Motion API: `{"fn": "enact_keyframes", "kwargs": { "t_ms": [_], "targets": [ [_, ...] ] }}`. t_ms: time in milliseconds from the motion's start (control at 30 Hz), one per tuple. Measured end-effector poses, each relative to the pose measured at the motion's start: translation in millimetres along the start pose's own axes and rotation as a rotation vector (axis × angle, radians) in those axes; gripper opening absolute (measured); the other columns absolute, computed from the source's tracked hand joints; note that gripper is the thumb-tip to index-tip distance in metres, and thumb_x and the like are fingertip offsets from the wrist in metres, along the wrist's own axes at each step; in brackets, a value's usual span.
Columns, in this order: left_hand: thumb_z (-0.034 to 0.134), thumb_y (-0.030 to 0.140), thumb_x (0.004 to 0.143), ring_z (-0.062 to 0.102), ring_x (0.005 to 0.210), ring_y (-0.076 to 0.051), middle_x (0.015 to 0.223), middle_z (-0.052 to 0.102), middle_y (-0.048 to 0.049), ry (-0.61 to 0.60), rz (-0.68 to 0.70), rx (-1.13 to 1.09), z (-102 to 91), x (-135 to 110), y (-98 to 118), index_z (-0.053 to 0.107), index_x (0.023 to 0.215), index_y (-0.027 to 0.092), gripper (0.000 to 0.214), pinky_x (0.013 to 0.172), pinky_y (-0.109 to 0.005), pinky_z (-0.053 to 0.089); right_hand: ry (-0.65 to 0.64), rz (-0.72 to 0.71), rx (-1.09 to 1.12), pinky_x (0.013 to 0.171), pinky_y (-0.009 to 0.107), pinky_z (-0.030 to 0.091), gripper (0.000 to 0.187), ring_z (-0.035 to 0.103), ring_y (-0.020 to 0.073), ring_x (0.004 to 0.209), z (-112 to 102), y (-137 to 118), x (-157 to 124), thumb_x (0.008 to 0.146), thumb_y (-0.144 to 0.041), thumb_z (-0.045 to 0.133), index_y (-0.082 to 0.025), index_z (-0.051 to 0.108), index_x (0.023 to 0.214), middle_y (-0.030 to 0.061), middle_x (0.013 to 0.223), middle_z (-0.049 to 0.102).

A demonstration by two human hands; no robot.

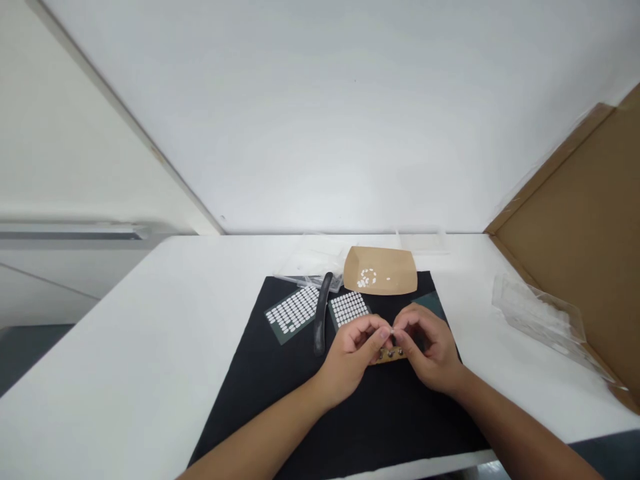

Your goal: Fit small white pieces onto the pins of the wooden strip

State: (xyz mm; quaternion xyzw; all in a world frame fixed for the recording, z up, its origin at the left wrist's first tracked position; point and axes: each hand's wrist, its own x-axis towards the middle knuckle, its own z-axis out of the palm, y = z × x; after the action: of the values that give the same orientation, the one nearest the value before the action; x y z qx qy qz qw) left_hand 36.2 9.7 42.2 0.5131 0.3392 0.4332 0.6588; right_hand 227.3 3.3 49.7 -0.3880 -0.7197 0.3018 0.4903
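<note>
My left hand (356,353) and my right hand (429,347) meet over the black mat (300,407), thumbs and forefingers pinched. Between the fingertips sits a tiny pale thing, too small to name. Just beneath them a yellowish strip (389,358) with several dark round pieces on it shows, partly hidden by the fingers. A dark card with rows of white oval stickers (349,308) lies beyond my left hand, its near end covered. Another such sticker card (293,311) is farther left. Between the two cards rests a curved black handle-like tool (323,317).
At the mat's far edge stands a brown paper tray (385,267) with small white pieces in it. Clear plastic bags (315,257) lie behind the tool. More clear plastic (540,310) leans by the cardboard (580,220) at right. A dark green card (430,303) shows behind my right hand.
</note>
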Motion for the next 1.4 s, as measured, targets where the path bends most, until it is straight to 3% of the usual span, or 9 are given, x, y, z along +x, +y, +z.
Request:
{"fn": "enact_keyframes", "kwargs": {
  "t_ms": [167, 233, 300, 367, 433, 567, 800, 1133, 1400],
  "targets": [
    [0.063, 0.059, 0.102, 0.053, 0.060, -0.012, 0.078, 0.069, -0.0061, -0.103, 0.061, 0.129, -11.2, 3, 6, 0.074, 0.096, 0.014, 0.046, 0.058, -0.025, 0.044, 0.019, -0.072, -0.040, 0.061, 0.033, 0.052, 0.007, 0.063, 0.0205, 0.077, -1, 1, -4, 0.104, -0.027, 0.061, -0.025, 0.064, 0.098, 0.0056, 0.088, 0.065],
    [0.062, 0.049, 0.105, 0.060, 0.068, -0.016, 0.081, 0.071, -0.0083, -0.159, 0.230, 0.331, -23.1, 8, 13, 0.077, 0.098, 0.015, 0.038, 0.065, -0.029, 0.048, 0.006, -0.100, -0.096, 0.059, 0.032, 0.052, 0.003, 0.062, 0.0193, 0.075, -3, 1, -3, 0.103, -0.023, 0.062, -0.025, 0.063, 0.101, 0.0055, 0.090, 0.065],
    [0.073, 0.041, 0.098, 0.061, 0.073, -0.018, 0.081, 0.072, -0.0077, -0.262, 0.424, 0.573, -37.3, 14, 22, 0.078, 0.098, 0.018, 0.023, 0.073, -0.033, 0.050, -0.037, -0.139, -0.178, 0.059, 0.030, 0.051, 0.007, 0.062, 0.0176, 0.073, -4, 1, -2, 0.101, -0.019, 0.062, -0.026, 0.063, 0.104, 0.0054, 0.094, 0.066],
    [0.079, 0.038, 0.093, 0.065, 0.081, -0.020, 0.084, 0.074, -0.0069, -0.358, 0.489, 0.702, -51.1, 20, 28, 0.077, 0.101, 0.019, 0.020, 0.077, -0.033, 0.051, -0.101, -0.198, -0.272, 0.062, 0.030, 0.053, 0.010, 0.063, 0.0165, 0.074, -3, 2, 0, 0.101, -0.017, 0.063, -0.025, 0.064, 0.105, 0.0056, 0.097, 0.068],
    [0.082, 0.041, 0.091, 0.067, 0.089, -0.021, 0.093, 0.074, -0.0080, -0.433, 0.473, 0.802, -62.2, 25, 30, 0.076, 0.102, 0.020, 0.025, 0.082, -0.033, 0.053, -0.169, -0.261, -0.369, 0.066, 0.030, 0.053, 0.008, 0.065, 0.0166, 0.077, 0, 3, -1, 0.101, -0.018, 0.063, -0.025, 0.065, 0.105, 0.0055, 0.097, 0.070],
    [0.084, 0.050, 0.087, 0.067, 0.081, -0.019, 0.092, 0.072, -0.0065, -0.498, 0.408, 0.855, -73.2, 27, 23, 0.077, 0.100, 0.021, 0.033, 0.071, -0.028, 0.052, -0.270, -0.326, -0.534, 0.060, 0.028, 0.045, 0.013, 0.061, 0.0149, 0.069, 7, 9, -6, 0.101, -0.018, 0.060, -0.024, 0.065, 0.091, 0.0015, 0.080, 0.065],
    [0.080, 0.041, 0.094, 0.071, 0.080, -0.020, 0.088, 0.075, -0.0073, -0.575, 0.371, 0.801, -75.0, 32, 15, 0.084, 0.095, 0.023, 0.018, 0.073, -0.029, 0.053, -0.366, -0.394, -0.691, 0.061, 0.030, 0.039, 0.016, 0.058, 0.0148, 0.068, 9, 19, -12, 0.104, -0.025, 0.061, -0.023, 0.068, 0.090, 0.0010, 0.078, 0.064],
    [0.078, 0.043, 0.095, 0.069, 0.079, -0.020, 0.088, 0.076, -0.0069, -0.592, 0.266, 0.760, -78.5, 32, 7, 0.086, 0.095, 0.024, 0.020, 0.072, -0.029, 0.052, -0.390, -0.422, -0.736, 0.059, 0.032, 0.040, 0.022, 0.059, 0.0156, 0.067, 11, 7, -8, 0.107, -0.024, 0.058, -0.022, 0.067, 0.087, 0.0018, 0.079, 0.068],
    [0.079, 0.044, 0.095, 0.070, 0.086, -0.022, 0.087, 0.079, -0.0074, -0.589, 0.327, 0.723, -78.3, 35, 3, 0.085, 0.087, 0.024, 0.023, 0.085, -0.034, 0.052, -0.393, -0.420, -0.756, 0.059, 0.033, 0.036, 0.021, 0.055, 0.0151, 0.065, 12, 5, -10, 0.106, -0.024, 0.059, -0.021, 0.070, 0.090, 0.0013, 0.077, 0.065]
  ]
}}
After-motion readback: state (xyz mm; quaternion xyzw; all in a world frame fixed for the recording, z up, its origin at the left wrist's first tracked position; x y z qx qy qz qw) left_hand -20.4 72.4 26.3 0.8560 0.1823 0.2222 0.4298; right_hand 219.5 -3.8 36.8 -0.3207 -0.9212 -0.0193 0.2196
